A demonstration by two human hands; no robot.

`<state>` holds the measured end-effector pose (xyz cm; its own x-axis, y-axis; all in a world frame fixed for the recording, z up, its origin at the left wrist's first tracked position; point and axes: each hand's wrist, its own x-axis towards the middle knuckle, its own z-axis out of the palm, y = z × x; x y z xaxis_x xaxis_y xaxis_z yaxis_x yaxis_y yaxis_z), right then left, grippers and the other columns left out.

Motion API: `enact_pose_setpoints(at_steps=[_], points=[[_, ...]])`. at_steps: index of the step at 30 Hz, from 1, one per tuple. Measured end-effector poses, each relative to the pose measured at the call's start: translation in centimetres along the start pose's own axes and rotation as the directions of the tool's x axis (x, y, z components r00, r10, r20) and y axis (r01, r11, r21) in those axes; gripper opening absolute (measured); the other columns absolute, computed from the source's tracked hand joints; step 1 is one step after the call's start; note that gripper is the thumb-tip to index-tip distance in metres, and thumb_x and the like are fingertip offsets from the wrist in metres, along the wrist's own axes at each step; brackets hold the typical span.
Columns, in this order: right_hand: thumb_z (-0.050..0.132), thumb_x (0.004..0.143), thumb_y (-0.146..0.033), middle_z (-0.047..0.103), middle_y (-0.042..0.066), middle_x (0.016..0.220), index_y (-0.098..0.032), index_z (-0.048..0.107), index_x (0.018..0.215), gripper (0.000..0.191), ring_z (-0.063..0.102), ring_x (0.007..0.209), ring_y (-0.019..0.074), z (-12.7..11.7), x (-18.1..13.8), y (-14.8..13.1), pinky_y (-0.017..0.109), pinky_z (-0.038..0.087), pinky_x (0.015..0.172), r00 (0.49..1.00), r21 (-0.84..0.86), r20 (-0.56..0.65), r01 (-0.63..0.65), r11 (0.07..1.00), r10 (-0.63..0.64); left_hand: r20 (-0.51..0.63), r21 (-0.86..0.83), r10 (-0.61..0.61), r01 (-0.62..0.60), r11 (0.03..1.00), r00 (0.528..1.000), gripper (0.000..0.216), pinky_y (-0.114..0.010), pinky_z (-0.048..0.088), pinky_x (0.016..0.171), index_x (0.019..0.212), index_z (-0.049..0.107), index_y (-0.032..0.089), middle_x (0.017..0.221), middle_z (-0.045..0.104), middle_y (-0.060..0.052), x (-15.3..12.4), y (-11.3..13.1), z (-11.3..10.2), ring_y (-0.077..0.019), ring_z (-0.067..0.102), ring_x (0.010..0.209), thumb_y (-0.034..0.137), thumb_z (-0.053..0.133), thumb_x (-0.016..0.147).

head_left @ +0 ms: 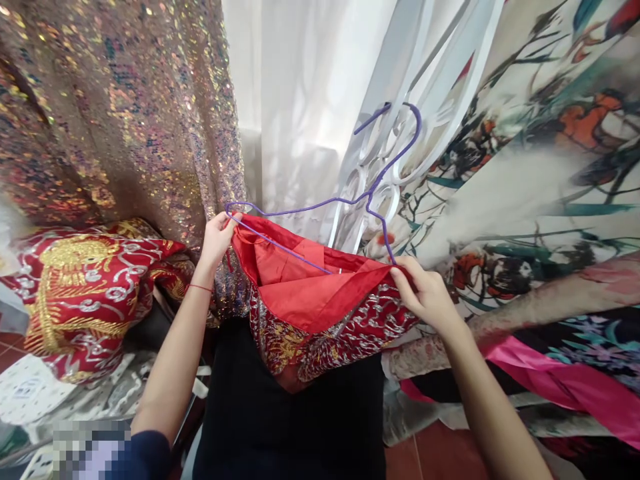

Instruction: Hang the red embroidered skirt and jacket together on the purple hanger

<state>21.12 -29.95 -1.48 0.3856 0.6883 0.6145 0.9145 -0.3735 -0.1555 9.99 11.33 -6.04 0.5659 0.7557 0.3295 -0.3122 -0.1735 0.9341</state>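
Note:
A red embroidered garment point(320, 313) with gold and silver patterns and a plain red lining hangs between my hands. A purple wire hanger point(373, 190) sits in its top opening, hook pointing up. My left hand point(217, 237) pinches the garment's left edge together with the hanger's left end. My right hand point(425, 290) grips the garment's right edge at the hanger's right end. Both hands are closed on the cloth.
A sequined gold fabric point(115, 107) hangs at the upper left. White curtain point(300, 100) and a white ornate metal frame point(395, 133) stand behind. A second red embroidered garment point(85, 293) lies at left. Floral printed cloth point(545, 153) and pink fabric point(565, 383) fill the right.

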Motion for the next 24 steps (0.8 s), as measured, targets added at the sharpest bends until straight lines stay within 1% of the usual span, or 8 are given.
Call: enact_pose_setpoints(at_steps=[4, 6, 11, 15, 18, 21, 22, 24], points=[[0.042, 0.103, -0.035, 0.067, 0.002, 0.067, -0.020, 0.062, 0.104, 0.025, 0.067, 0.055, 0.0195, 0.6, 0.2, 0.1, 0.026, 0.044, 0.053, 1.000, -0.041, 0.009, -0.016, 0.999, 0.016, 0.113, 0.099, -0.044, 0.032, 0.995, 0.993, 0.035, -0.023, 0.029, 0.053, 0.058, 0.062, 0.015, 0.056, 0.052, 0.003, -1.1, -0.3, -0.9, -0.0093, 0.043, 0.052, 0.040, 0.085, 0.066], [0.040, 0.103, -0.035, 0.067, 0.002, 0.066, -0.020, 0.061, 0.104, 0.026, 0.067, 0.055, 0.0198, 0.7, 0.4, 0.1, 0.026, 0.043, 0.053, 1.000, -0.054, 0.019, -0.017, 0.998, 0.018, 0.120, 0.127, -0.074, 0.059, 0.990, 0.990, 0.034, -0.023, 0.029, 0.052, 0.058, 0.065, 0.014, 0.055, 0.053, 0.002, -1.1, -0.5, -1.3, -0.0089, 0.042, 0.051, 0.040, 0.085, 0.066], [0.041, 0.103, -0.033, 0.065, 0.002, 0.063, -0.019, 0.062, 0.101, 0.026, 0.065, 0.053, 0.0196, 0.4, 0.7, -0.1, 0.027, 0.040, 0.051, 0.999, -0.133, 0.030, 0.039, 0.990, -0.035, 0.014, 0.054, -0.088, 0.087, 0.995, 0.996, 0.034, -0.021, 0.035, 0.054, 0.063, 0.069, 0.014, 0.056, 0.056, 0.002, 0.0, -0.3, -1.5, -0.0090, 0.045, 0.053, 0.043, 0.085, 0.065], [0.040, 0.104, -0.033, 0.066, 0.002, 0.064, -0.020, 0.063, 0.097, 0.027, 0.063, 0.050, 0.0171, -0.5, 0.8, -0.3, 0.026, 0.038, 0.051, 0.996, -0.172, 0.048, 0.084, 0.982, -0.077, -0.054, -0.063, -0.100, 0.097, 0.993, 0.993, 0.032, -0.023, 0.043, 0.062, 0.071, 0.070, 0.013, 0.063, 0.061, 0.000, 1.2, 1.9, -0.7, -0.0117, 0.052, 0.059, 0.042, 0.083, 0.068], [0.039, 0.104, -0.033, 0.067, 0.002, 0.064, -0.020, 0.064, 0.098, 0.028, 0.064, 0.052, 0.0171, -1.2, 0.6, -0.4, 0.026, 0.036, 0.050, 0.995, -0.229, 0.043, 0.093, 0.969, -0.086, -0.112, 0.126, 0.111, -0.097, 0.987, 0.987, 0.025, -0.024, 0.044, 0.067, 0.071, 0.067, 0.014, 0.064, 0.056, 0.000, 1.3, 4.3, 0.7, -0.0135, 0.054, 0.065, 0.036, 0.075, 0.079], [0.039, 0.104, -0.033, 0.066, 0.002, 0.060, -0.019, 0.065, 0.096, 0.030, 0.061, 0.049, 0.0164, -1.7, 0.2, -0.7, 0.026, 0.033, 0.049, 0.996, -0.316, 0.010, 0.091, 0.945, -0.093, -0.121, 0.454, 0.417, -0.323, 0.830, 0.901, 0.018, -0.026, 0.045, 0.079, 0.077, 0.065, 0.016, 0.072, 0.056, -0.002, -0.4, 6.2, 2.4, -0.0173, 0.058, 0.078, 0.030, 0.066, 0.088], [0.039, 0.104, -0.032, 0.066, 0.002, 0.058, -0.018, 0.065, 0.095, 0.031, 0.060, 0.048, 0.0159, -1.8, 0.0, -0.9, 0.026, 0.033, 0.048, 0.995, -0.341, -0.005, 0.096, 0.935, -0.104, -0.095, 0.531, 0.476, -0.360, 0.767, 0.874, 0.016, -0.028, 0.045, 0.082, 0.082, 0.065, 0.016, 0.075, 0.057, -0.003, -1.4, 6.5, 3.0, -0.0186, 0.059, 0.081, 0.029, 0.063, 0.091], [0.040, 0.104, -0.029, 0.065, 0.001, 0.056, -0.017, 0.066, 0.096, 0.030, 0.058, 0.045, 0.0147, -2.1, -0.4, -1.2, 0.026, 0.032, 0.047, 0.989, -0.387, -0.039, 0.114, 0.915, -0.140, -0.039, 0.624, 0.510, -0.377, 0.684, 0.859, 0.014, -0.031, 0.045, 0.082, 0.091, 0.063, 0.016, 0.079, 0.058, -0.005, -3.6, 6.7, 3.9, -0.0201, 0.061, 0.080, 0.027, 0.055, 0.095]])
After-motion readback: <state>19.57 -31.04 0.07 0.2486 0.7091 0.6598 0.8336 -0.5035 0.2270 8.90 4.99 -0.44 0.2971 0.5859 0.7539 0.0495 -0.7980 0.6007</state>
